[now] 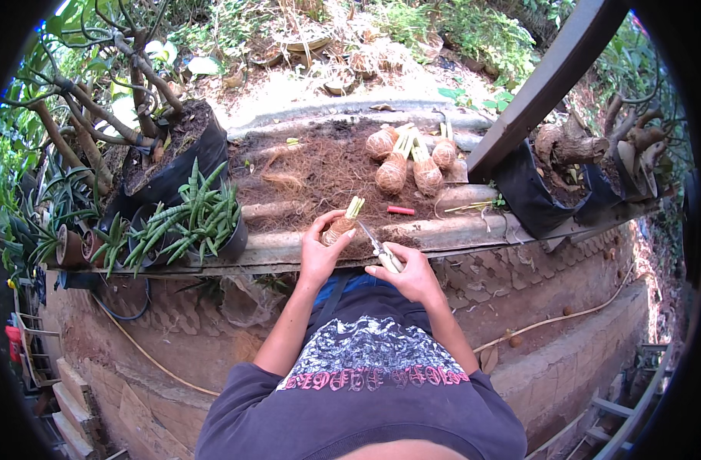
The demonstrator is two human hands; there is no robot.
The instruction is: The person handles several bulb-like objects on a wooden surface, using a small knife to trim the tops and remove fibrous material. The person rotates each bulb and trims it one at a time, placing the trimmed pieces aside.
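Note:
My left hand (321,250) holds a fibre-wrapped root ball (339,228) bound with string, its cut pale-green stems (355,207) pointing up. In my right hand (409,270) is a pair of pruning shears or a similar cutter with pale handles (389,261); its metal blade (368,232) points at the root ball, just to the right of it. Whether blade and ball touch, I cannot tell. Beyond my hands, several similar wrapped root balls (391,172) with trimmed stems lie grouped on the bench. A small red cylinder (400,210) rests nearer to me.
Loose brown fibre and soil (316,167) cover part of the corrugated bench (275,244). Potted succulents (198,213) and a black bag (203,149) with a woody plant stand left. At right are a slanted post (548,86) and another black planting bag (534,190).

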